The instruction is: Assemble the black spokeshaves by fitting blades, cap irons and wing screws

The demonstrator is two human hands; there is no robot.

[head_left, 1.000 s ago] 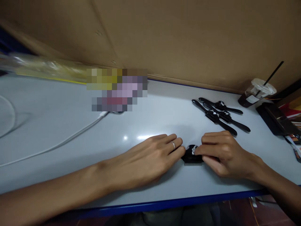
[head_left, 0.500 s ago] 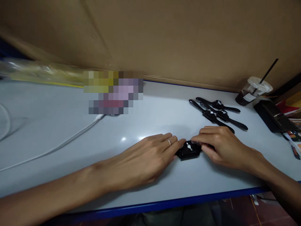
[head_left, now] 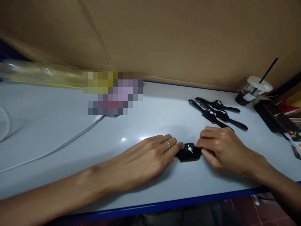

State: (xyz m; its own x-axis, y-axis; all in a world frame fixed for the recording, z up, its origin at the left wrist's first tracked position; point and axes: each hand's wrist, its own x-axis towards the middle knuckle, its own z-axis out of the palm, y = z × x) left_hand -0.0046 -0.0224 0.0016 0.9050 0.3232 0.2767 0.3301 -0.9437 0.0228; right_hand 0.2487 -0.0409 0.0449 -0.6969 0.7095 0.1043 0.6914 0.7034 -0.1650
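Between my two hands is a black spokeshave (head_left: pixel 188 153), its flat body and silvery centre screw showing at the front of the table. My left hand (head_left: pixel 152 160), with a ring on one finger, is closed round its left handle. Round the right handle my right hand (head_left: pixel 222 149) is closed, fingers bent and thumb underneath. Both handles are mostly hidden by my fingers. Just beyond my right hand lie three more black spokeshaves (head_left: pixel 210 116), close together and partly overlapping.
A plastic cup (head_left: pixel 254 91) with a dark drink and a straw stands at the back right, near a black case (head_left: pixel 270 116). A white cable (head_left: pixel 70 142) crosses the left of the table (head_left: pixel 150 110) to a blurred-out object (head_left: pixel 117 97). A cardboard sheet (head_left: pixel 164 37) rises behind.
My right fingers have drawn back slightly to the right from the spokeshave's body, baring more of it. The left fingers have shifted a little left. The other spokeshaves lie unmoved.
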